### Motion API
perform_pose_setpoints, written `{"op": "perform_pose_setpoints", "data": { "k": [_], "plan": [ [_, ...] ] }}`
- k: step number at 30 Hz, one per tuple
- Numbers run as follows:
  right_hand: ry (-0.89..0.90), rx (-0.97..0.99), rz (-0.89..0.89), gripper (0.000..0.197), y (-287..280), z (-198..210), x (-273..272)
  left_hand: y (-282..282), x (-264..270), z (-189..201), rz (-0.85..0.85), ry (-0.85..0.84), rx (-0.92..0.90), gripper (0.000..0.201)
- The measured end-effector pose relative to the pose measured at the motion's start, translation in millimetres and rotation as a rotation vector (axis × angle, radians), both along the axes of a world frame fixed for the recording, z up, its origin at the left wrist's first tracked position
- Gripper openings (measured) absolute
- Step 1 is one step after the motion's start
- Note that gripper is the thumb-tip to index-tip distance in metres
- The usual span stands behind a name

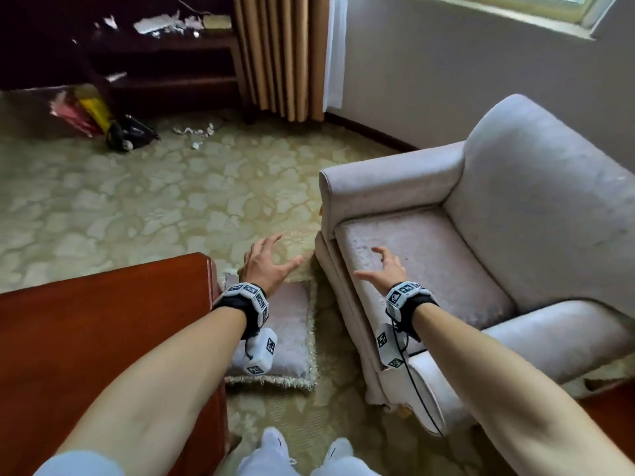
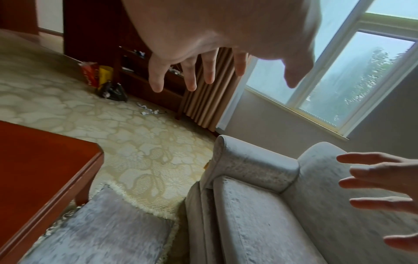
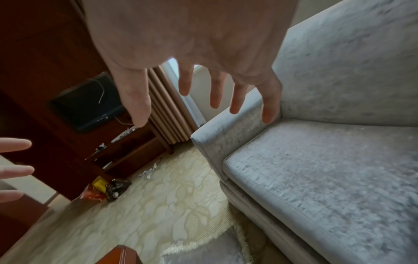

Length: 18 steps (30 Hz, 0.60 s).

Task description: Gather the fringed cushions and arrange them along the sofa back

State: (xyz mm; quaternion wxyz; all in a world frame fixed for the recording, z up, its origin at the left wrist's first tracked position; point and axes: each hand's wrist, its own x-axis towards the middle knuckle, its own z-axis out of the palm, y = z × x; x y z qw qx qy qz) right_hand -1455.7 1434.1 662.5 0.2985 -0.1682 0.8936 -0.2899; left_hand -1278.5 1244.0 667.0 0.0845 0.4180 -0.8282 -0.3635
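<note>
A grey fringed cushion (image 1: 292, 334) lies flat on the carpet between the red wooden table (image 1: 103, 338) and the grey sofa (image 1: 481, 235); it also shows as the cushion (image 2: 108, 232) and the cushion (image 3: 210, 253). My left hand (image 1: 266, 264) hovers above its far edge, fingers spread, holding nothing. My right hand (image 1: 383, 267) is over the front of the sofa seat (image 1: 422, 269), fingers spread and empty. The left hand (image 2: 217, 67) and the right hand (image 3: 203, 92) both show bare palms with splayed fingers. The sofa back (image 1: 549, 201) is bare.
A patterned cream carpet (image 1: 154, 201) covers the floor. A dark wooden shelf unit (image 1: 154, 56) and a tan curtain (image 1: 281, 56) stand at the far wall, with bags (image 1: 103, 118) and paper scraps (image 1: 196, 132) on the floor. My feet (image 1: 305, 455) stand before the cushion.
</note>
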Motion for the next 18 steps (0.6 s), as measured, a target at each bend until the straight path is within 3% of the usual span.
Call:
{"op": "perform_pose_setpoints", "data": {
  "k": [6, 18],
  "plan": [
    [-0.002, 0.053, 0.165, 0.079, -71.2, -15.1, 7.2, -47.5, 29.7, -22.4, 0.153, 0.068, 0.080, 0.067],
    [-0.012, 0.268, 0.308, 0.077, -212.0, -71.7, 32.4, -158.8, 47.0, -102.1, 0.329, 0.163, 0.331, 0.063]
  ]
}}
